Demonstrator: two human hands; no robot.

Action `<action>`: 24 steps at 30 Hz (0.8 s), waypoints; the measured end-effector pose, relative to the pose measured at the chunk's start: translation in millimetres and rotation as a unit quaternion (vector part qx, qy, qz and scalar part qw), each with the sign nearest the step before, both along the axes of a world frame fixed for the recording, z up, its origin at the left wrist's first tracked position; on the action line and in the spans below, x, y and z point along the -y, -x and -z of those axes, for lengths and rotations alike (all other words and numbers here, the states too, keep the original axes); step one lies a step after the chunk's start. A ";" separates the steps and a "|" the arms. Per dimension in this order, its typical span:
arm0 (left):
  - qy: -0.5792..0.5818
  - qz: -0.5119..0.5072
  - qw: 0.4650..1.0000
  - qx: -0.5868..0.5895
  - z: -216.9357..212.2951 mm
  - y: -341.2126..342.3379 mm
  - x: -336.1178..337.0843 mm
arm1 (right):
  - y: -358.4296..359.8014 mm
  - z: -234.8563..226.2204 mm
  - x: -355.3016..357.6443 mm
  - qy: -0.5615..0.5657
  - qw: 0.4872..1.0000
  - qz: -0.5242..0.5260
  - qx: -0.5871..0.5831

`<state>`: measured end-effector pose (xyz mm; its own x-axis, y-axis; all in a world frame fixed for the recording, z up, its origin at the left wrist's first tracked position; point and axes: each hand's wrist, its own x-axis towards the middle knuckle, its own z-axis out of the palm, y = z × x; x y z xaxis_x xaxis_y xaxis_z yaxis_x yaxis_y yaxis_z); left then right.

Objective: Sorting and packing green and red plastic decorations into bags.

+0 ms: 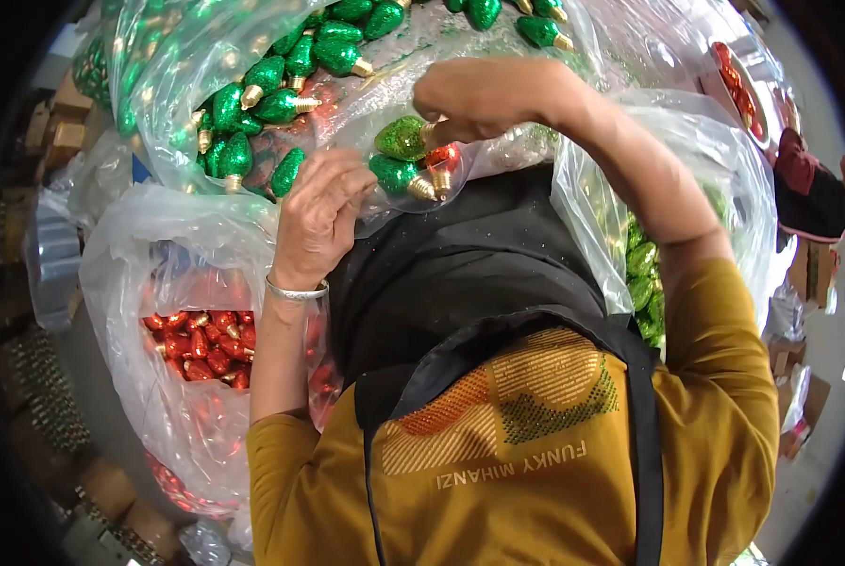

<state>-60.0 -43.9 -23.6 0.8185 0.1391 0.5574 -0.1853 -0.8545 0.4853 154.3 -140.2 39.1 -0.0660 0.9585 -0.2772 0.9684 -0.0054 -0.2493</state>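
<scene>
A clear plastic piece [452, 204] at my lap carries three glittery bulb ornaments with gold screw caps: a light green bulb ornament [401, 139], a dark green bulb ornament [396, 175] and a red bulb ornament [444, 157]. My right hand [488, 99] is closed above them, its fingertips at the light green bulb's cap, which they partly hide. To the left, my left hand [320, 209] has its fingers curled in, slightly blurred. Whatever lies in its fingers cannot be made out. Beside these fingers lies another dark green bulb ornament [287, 173].
Dark green bulb ornaments [337, 55] lie heaped on clear plastic ahead. An open plastic bag [120, 274] with red bulbs [200, 344] stands at the left. Light green bulbs [641, 274] fill another bag [672, 118] at the right. A white container [764, 141] with red bulbs is farther right.
</scene>
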 end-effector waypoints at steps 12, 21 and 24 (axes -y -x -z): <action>0.015 0.037 0.999 -0.026 4.4 -9.5 4.4 | 10.6 52.1 -21.4 0.069 0.982 -0.066 0.161; 0.040 0.035 0.998 -0.046 -3.4 -8.3 -4.0 | 2.4 50.8 -41.3 0.123 0.981 -0.133 0.074; 0.038 0.048 0.998 -0.030 0.8 -5.4 -4.3 | -1.3 47.6 -40.4 0.081 0.978 -0.191 0.000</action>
